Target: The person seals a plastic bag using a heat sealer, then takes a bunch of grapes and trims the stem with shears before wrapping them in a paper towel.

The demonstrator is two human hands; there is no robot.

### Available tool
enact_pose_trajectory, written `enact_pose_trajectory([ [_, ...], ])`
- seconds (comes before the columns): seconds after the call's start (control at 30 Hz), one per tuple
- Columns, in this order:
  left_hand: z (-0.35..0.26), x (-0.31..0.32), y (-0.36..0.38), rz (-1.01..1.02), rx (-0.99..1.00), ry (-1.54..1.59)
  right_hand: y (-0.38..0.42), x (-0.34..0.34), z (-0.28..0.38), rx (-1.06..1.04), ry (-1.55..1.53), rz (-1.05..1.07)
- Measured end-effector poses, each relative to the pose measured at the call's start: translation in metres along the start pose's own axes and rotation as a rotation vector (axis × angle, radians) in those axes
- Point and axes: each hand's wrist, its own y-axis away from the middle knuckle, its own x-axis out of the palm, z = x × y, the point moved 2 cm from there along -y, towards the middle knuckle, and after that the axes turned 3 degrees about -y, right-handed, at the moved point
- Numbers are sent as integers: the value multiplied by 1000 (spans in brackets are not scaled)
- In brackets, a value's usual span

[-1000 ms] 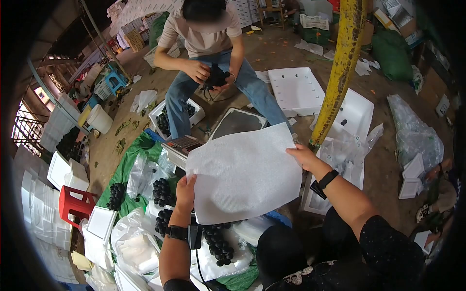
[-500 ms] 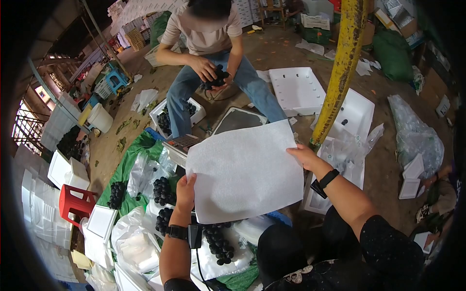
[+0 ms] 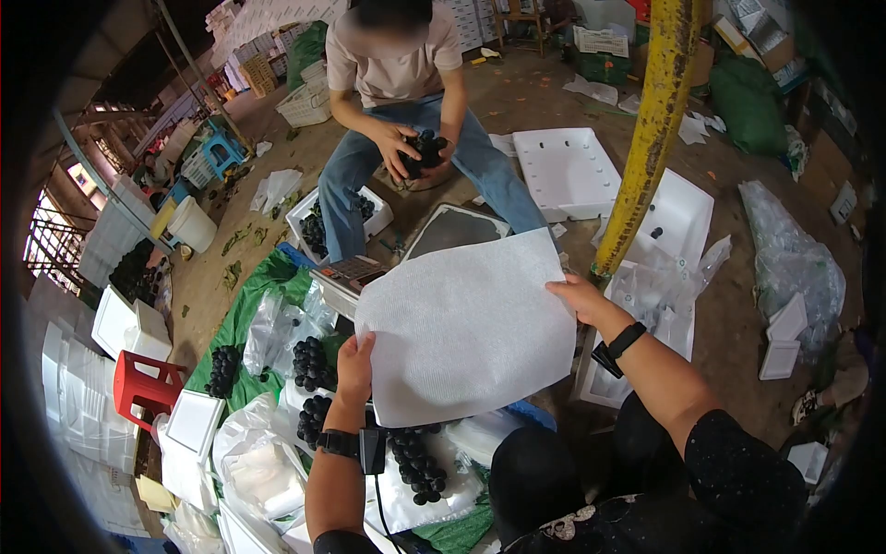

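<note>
A white textured foam sheet [image 3: 471,328] is stretched out in front of me, its surface slightly bowed. My left hand [image 3: 354,363] pinches its left edge, and my right hand [image 3: 577,297] grips the right edge. Below the sheet's lower edge, a bunch of dark grapes [image 3: 420,466] lies on clear plastic. More bunches [image 3: 312,363] rest beside my left forearm on a green tarp [image 3: 254,349]. The sheet partly hides a scale [image 3: 349,277] with a keypad and the metal platform [image 3: 454,228] behind it.
Across from me a seated person [image 3: 397,83] holds a grape bunch [image 3: 423,153] in both hands. A yellow pole [image 3: 646,138] rises at right, near white foam boxes [image 3: 565,171]. A red stool [image 3: 148,386] stands at left. Plastic bags [image 3: 792,263] lie at right.
The person opposite has lifted their head somewhat and turned the grape bunch between their hands. My hands and the white sheet have stayed almost still.
</note>
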Motion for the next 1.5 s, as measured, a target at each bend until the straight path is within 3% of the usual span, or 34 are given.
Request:
enact_pose_trajectory([
  [0.57, 11, 0, -4, 37, -28, 80, -12, -7, 4, -18, -45, -41],
  [0.73, -25, 19, -2, 112, -95, 280, -6, 6, 36, -66, -145, -76],
  [0.83, -30, 32, 1, 171, -75, 321, 10, 12, 54, -72, 101, -63],
  [0.97, -20, 48, 7, 244, -69, 299, 5, 20, 48, -205, 118, 32],
  [1.13, -15, 66, 17, 334, -32, 365, 4, 22, 44, -341, 344, -59],
  [1.3, 0, 76, 24, 327, -107, 552, 28, 39, 52, -330, 203, 9],
  [1.5, -16, 91, 48, 204, 23, 561, 43, 48, 56, -354, 160, -4],
])
